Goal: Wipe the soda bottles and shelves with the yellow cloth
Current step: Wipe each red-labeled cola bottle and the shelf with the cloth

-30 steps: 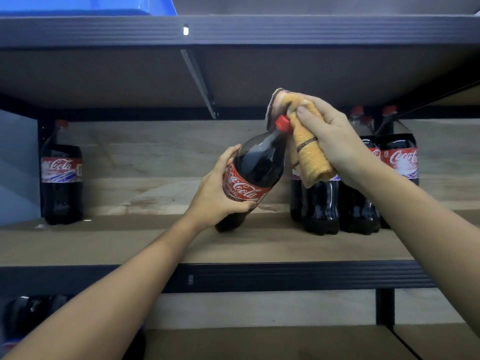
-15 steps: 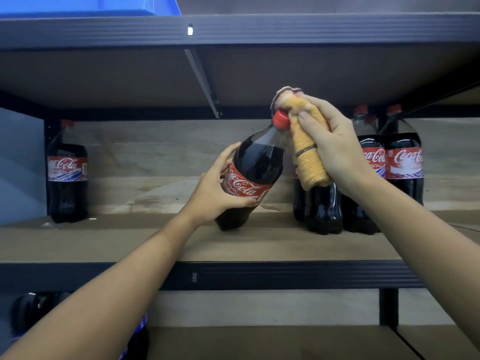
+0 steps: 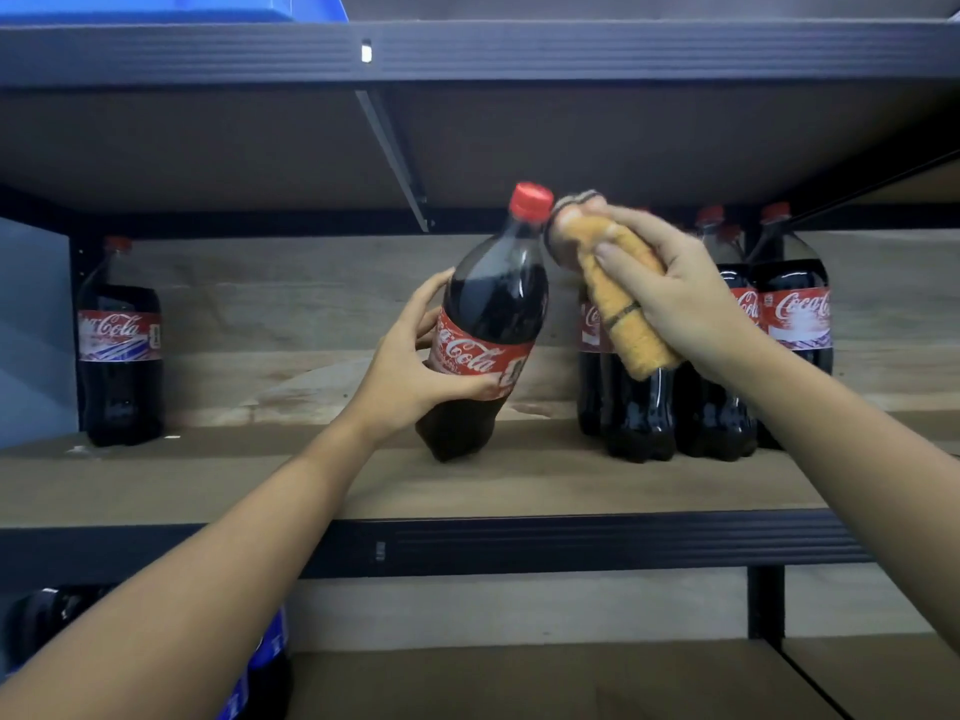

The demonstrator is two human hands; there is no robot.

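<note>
My left hand (image 3: 410, 366) grips a dark soda bottle (image 3: 493, 309) with a red cap around its red label. The bottle is tilted to the right, its base resting on the wooden shelf board (image 3: 363, 480). My right hand (image 3: 675, 288) holds the bunched yellow cloth (image 3: 623, 309) just right of the bottle's neck, beside the cap. A group of several soda bottles (image 3: 717, 407) stands upright behind my right hand, partly hidden by it. One more soda bottle (image 3: 119, 345) stands alone at the far left of the shelf.
The upper shelf's dark metal beam (image 3: 519, 52) runs across the top, with a blue bin (image 3: 171, 5) on it. The lower shelf holds dark bottles with blue labels (image 3: 260, 662) at the bottom left. A black upright post (image 3: 766, 600) stands at the lower right.
The bottle has turned more upright and its cap is now clear of the cloth. My right hand with the cloth has shifted right, off the cap.
</note>
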